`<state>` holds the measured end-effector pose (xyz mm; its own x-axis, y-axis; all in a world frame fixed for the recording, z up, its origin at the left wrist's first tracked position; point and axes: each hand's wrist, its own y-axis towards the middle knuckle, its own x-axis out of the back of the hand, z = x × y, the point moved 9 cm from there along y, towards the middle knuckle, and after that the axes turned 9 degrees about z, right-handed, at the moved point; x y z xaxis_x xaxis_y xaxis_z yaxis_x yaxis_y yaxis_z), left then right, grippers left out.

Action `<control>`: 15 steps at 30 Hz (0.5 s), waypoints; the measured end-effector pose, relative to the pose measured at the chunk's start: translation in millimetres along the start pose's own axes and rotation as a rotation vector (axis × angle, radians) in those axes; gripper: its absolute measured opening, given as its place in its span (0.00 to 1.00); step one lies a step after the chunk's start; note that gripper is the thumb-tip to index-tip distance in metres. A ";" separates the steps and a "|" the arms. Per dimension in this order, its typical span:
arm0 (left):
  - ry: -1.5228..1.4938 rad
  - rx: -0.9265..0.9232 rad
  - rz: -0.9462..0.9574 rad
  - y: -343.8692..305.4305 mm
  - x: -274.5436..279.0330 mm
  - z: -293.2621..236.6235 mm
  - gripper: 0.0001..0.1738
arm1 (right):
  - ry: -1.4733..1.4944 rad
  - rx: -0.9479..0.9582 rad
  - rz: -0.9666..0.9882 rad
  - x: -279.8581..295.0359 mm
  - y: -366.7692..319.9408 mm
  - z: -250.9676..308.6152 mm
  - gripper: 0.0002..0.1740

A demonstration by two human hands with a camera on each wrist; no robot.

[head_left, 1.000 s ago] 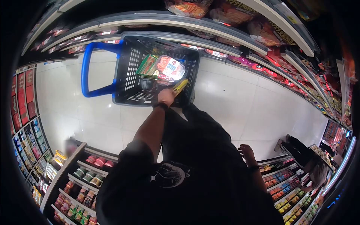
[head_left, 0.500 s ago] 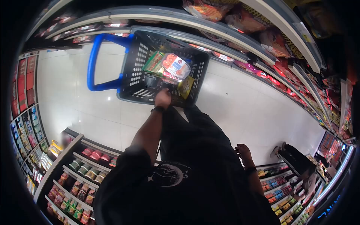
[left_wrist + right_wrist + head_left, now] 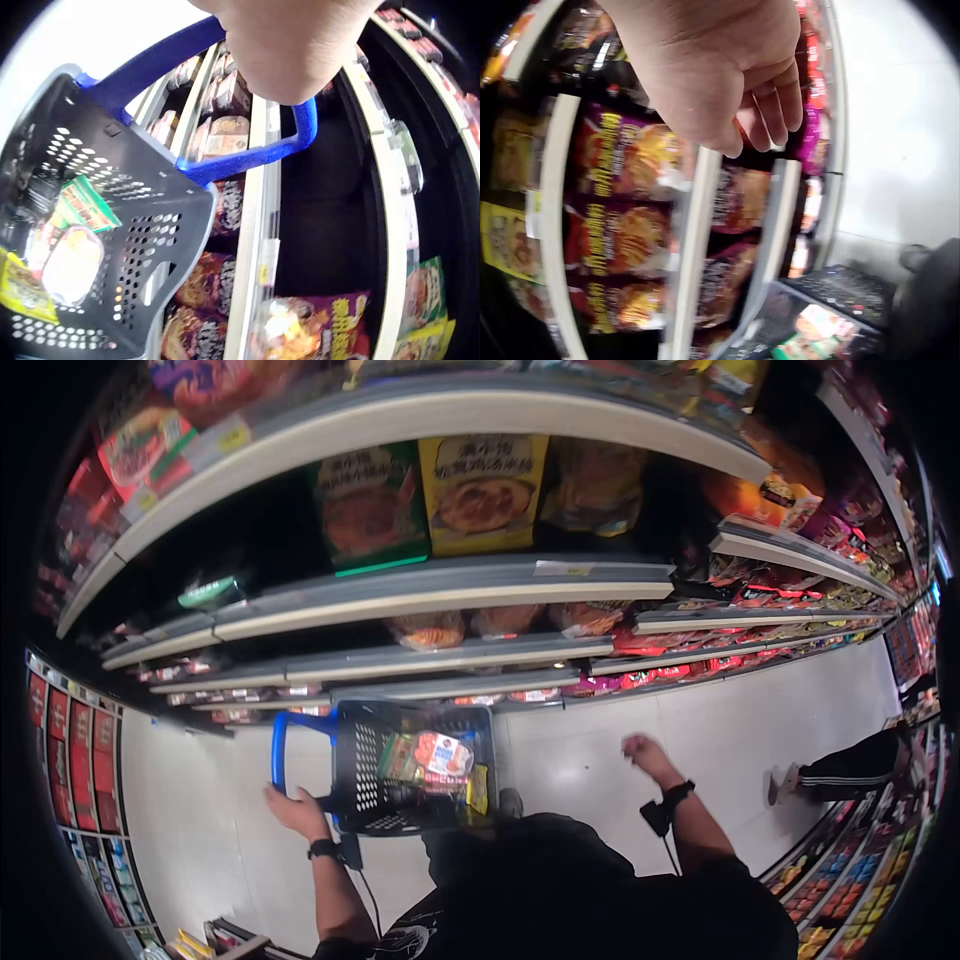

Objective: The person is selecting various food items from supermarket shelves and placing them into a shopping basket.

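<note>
My left hand (image 3: pixel 297 812) grips the blue handle (image 3: pixel 279 757) of a dark grey shopping basket (image 3: pixel 368 822) standing on the floor. In the left wrist view the hand covers the handle's top corner, so the fingertips are hidden. Inside the basket are a clear-topped food tray with a white label (image 3: pixel 447 754), a green packet (image 3: pixel 398 757) and a yellow packet (image 3: pixel 478 790). My right hand (image 3: pixel 650 757) hangs off to the right of the basket, holding nothing, its fingers loosely curled. In the right wrist view it passes in front of shelves of purple packets (image 3: pixel 626 238).
Long shelves with pale edges (image 3: pixel 450 595) run across the front, close behind the basket. Green and yellow boxed packages (image 3: pixel 484 495) stand on an upper shelf. Pale floor tiles (image 3: pixel 560 760) extend rightward. A person's dark-trousered leg (image 3: pixel 850 768) is at the right, beside more shelving (image 3: pixel 850 880).
My left hand has let go of the yellow packet inside the basket and moved left onto the blue handle. The head view has tilted up toward the shelves. My right hand stays empty.
</note>
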<state>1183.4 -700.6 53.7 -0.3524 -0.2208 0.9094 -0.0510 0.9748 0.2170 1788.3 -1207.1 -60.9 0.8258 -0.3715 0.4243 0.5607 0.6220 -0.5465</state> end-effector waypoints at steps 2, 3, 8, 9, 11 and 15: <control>0.105 -0.052 0.022 -30.9 11.6 -32.3 0.39 | -0.015 0.244 -0.176 48.1 6.0 123.5 0.11; 0.040 -0.064 0.024 -46.2 9.2 -33.8 0.40 | 0.005 0.459 -0.218 71.7 28.5 147.8 0.12; -0.403 0.025 0.696 -146.0 -108.0 21.0 0.34 | 0.282 0.872 -0.302 142.4 27.9 343.1 0.23; -0.187 0.009 0.828 -174.3 -111.0 24.3 0.28 | 0.314 0.846 -0.334 154.9 33.3 364.0 0.27; -0.163 0.048 1.000 -228.7 -139.6 67.3 0.23 | 0.112 0.792 -0.576 180.9 34.2 404.2 0.30; -0.307 0.176 0.997 -319.4 -142.1 161.3 0.20 | 0.023 0.880 -0.805 229.1 130.4 407.1 0.37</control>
<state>1099.0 -975.7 -202.0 -0.5292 0.6750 0.5141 0.2656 0.7072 -0.6552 2025.8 -930.6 258.9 0.2614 -0.8781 0.4008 0.6912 0.4601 0.5572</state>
